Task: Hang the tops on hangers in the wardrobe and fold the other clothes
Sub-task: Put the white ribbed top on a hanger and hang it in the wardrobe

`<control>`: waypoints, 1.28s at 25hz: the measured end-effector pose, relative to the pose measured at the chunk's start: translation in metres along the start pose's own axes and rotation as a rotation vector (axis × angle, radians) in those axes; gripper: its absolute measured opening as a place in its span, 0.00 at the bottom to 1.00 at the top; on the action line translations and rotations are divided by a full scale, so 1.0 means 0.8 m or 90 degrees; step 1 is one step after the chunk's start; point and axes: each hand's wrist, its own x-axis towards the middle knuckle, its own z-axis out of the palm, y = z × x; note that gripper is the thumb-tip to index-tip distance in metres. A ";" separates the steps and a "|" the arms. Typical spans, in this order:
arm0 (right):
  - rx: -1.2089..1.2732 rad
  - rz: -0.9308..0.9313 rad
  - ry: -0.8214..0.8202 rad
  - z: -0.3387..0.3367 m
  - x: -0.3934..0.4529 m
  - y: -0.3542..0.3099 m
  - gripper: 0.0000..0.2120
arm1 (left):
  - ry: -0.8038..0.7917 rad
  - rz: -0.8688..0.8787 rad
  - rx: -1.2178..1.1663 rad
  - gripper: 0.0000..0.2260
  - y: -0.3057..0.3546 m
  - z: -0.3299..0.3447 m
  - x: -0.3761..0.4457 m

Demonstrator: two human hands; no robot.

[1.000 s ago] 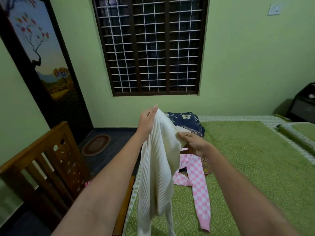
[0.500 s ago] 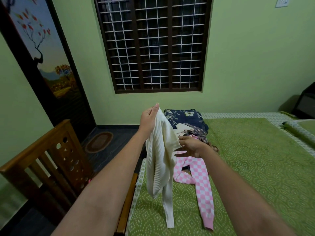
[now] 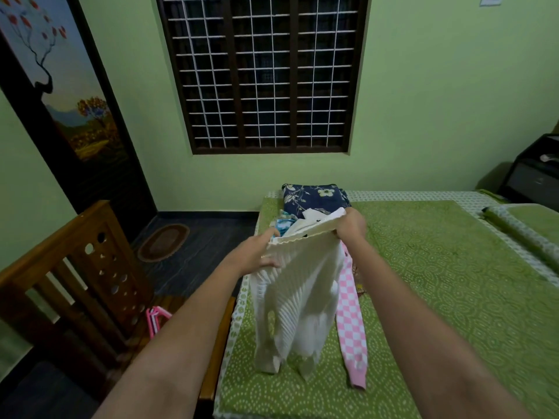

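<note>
Holding a white ribbed top [image 3: 298,285] stretched between both hands, the person keeps it above the green bedspread [image 3: 438,282] near the bed's left edge. The left hand [image 3: 257,255] grips the garment's upper left edge, thumb over the front; the right hand [image 3: 351,226] clutches the upper right corner. Its sleeves hang down, ends touching the bedspread. Just beside it lies a pink checked garment [image 3: 352,325], with a heap of clothes [image 3: 311,207] behind. Pink hangers [image 3: 155,320] lie by the wooden footboard [image 3: 75,267]
</note>
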 end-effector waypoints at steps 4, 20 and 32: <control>-0.139 0.035 -0.021 -0.024 0.002 0.011 0.10 | -0.093 -0.080 0.072 0.13 -0.031 0.007 0.006; 0.317 0.390 -0.210 0.040 0.271 0.063 0.09 | 0.200 -0.445 -0.449 0.14 -0.034 0.039 0.308; 0.079 0.331 -0.487 0.422 0.193 0.074 0.10 | 0.207 -0.823 -0.465 0.20 -0.327 0.120 0.072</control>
